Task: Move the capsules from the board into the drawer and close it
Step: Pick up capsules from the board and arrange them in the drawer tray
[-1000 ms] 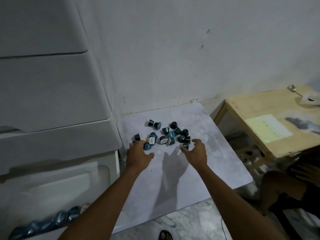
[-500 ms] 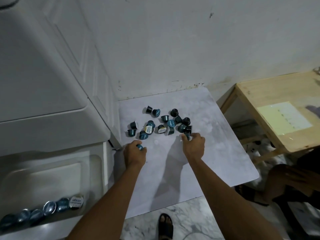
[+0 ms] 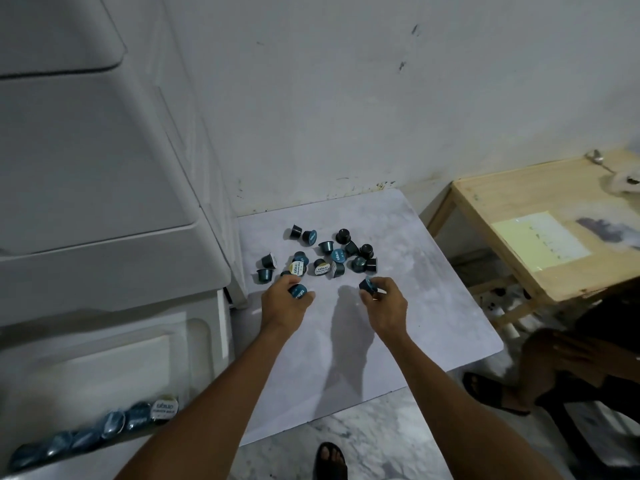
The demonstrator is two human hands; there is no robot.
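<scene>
Left fingers [image 3: 290, 281] are clamping a capsule [image 3: 298, 291] and right fingers [image 3: 382, 283] a second capsule [image 3: 366, 285], the pile [image 3: 325, 259] lying just beyond them on the board [image 3: 433, 306]; swinging left toward the drawer [image 3: 104, 358], a loose pinch may be risking a drop onto the floor [image 3: 381, 445]

Teal capsules [image 3: 338, 255] scattered on pale board [image 3: 433, 306], beside open drawer [image 3: 104, 358]
</scene>
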